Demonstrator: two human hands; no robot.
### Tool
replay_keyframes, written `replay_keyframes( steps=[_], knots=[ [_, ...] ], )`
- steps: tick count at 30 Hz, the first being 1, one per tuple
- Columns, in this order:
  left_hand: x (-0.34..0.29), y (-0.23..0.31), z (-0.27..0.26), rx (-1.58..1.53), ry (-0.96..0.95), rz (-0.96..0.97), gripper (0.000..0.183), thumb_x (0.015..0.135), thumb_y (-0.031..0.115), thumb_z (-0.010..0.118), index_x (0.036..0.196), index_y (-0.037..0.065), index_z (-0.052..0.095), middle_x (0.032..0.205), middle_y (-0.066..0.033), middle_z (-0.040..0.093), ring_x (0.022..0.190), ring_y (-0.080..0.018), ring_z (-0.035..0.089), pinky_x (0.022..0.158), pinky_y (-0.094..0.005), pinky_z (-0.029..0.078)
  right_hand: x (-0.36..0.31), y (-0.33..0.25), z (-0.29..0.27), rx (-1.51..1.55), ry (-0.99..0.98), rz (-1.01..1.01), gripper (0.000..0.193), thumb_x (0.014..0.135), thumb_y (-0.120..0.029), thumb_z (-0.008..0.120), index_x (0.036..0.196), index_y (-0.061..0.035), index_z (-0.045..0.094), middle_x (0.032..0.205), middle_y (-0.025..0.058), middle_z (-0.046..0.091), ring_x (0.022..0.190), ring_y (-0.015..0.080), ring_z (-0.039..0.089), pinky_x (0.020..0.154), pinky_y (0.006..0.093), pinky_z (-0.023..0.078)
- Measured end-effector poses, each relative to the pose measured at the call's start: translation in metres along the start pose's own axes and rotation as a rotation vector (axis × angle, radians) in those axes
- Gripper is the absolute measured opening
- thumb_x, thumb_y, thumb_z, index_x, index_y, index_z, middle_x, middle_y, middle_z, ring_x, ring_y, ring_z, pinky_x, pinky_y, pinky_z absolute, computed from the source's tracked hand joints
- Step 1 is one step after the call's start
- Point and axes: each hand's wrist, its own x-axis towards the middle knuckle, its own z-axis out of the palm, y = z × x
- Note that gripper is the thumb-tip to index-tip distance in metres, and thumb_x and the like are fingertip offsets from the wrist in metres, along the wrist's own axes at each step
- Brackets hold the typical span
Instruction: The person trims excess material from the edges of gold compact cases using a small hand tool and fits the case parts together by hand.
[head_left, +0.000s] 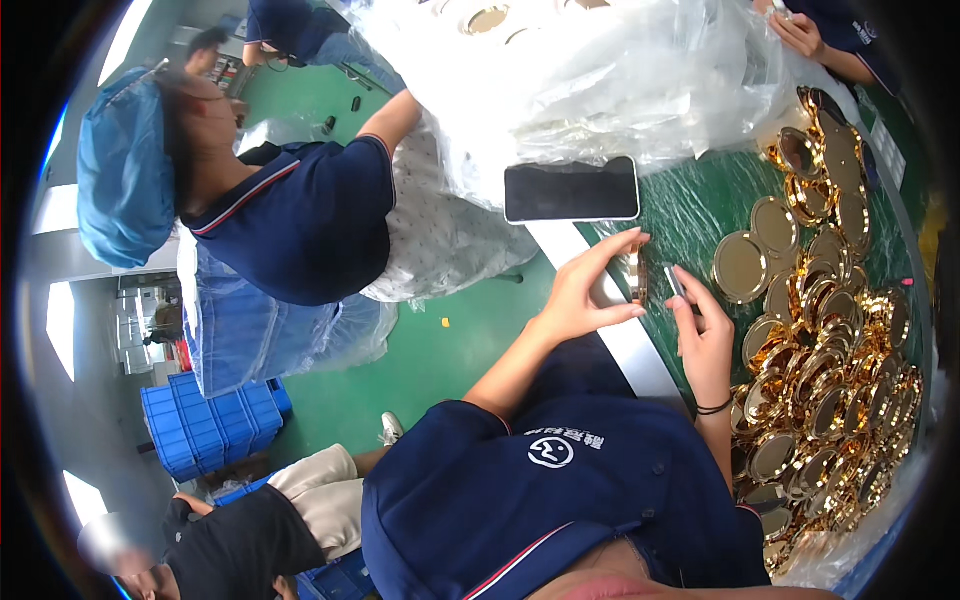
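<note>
My left hand [582,290] grips a gold round lid-like piece [637,274] by its rim, between thumb and fingers. The piece stands edge-on to me, so its face is hidden. Close by on the right, my right hand [705,340] pinches a small slim grey piece [674,284] between thumb and fingertips; its kind is too small to tell. The two held pieces are apart. Beyond my hands a phone with a dark screen [571,190] lies flat. Loose gold round pieces [742,267] lie to the right of my right hand.
A big heap of shiny gold round pieces [825,400] covers the table's right side. Clear plastic sheeting [600,100] spreads across the far side. A co-worker in a blue cap [125,170] sits at the left, and another person's hand [798,35] shows top right. Blue crates [210,425] stand on the floor.
</note>
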Motion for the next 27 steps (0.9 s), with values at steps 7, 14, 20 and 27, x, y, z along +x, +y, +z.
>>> replay_keyframes(
  steps=[7,14,20,27],
  knots=[
    [0.006,-0.001,0.000,0.161,0.021,0.095,0.072,0.062,0.025,0.076,0.125,0.004,0.048,0.125,-0.0135,0.053,0.116,-0.0295,0.051,0.095,-0.0357,0.041,0.003,0.001,-0.002,0.090,0.017,-0.013,0.031,0.084,-0.001,0.055,0.115,-0.0012,0.057,0.091,0.0088,0.064,0.073,0.0095,0.058,0.063,0.0233,0.046],
    [0.005,0.004,0.004,0.212,0.024,0.099,0.071,0.063,0.025,0.075,0.125,0.006,0.047,0.125,-0.0127,0.053,0.114,-0.0296,0.052,0.093,-0.0361,0.042,-0.001,0.002,-0.004,0.093,0.023,-0.017,0.032,0.084,0.000,0.056,0.116,-0.0021,0.058,0.089,0.0069,0.062,0.070,0.0064,0.054,0.058,0.0215,0.044],
    [0.002,-0.001,0.007,0.172,0.054,0.096,0.070,0.064,0.023,0.076,0.125,0.005,0.046,0.122,-0.0116,0.055,0.112,-0.0288,0.054,0.092,-0.0342,0.043,-0.004,0.003,-0.002,0.174,0.027,-0.006,0.032,0.085,0.000,0.055,0.118,-0.0012,0.056,0.091,0.0065,0.062,0.071,0.0054,0.054,0.058,0.0193,0.043],
    [0.001,-0.010,0.005,0.067,0.085,0.089,0.076,0.062,0.017,0.076,0.129,-0.001,0.042,0.125,-0.0150,0.053,0.115,-0.0249,0.052,0.097,-0.0333,0.039,0.001,-0.004,-0.003,-0.050,0.035,-0.076,0.030,0.084,-0.002,0.056,0.114,-0.0070,0.059,0.086,0.0084,0.061,0.064,0.0149,0.055,0.058,0.0265,0.044]
  ],
)
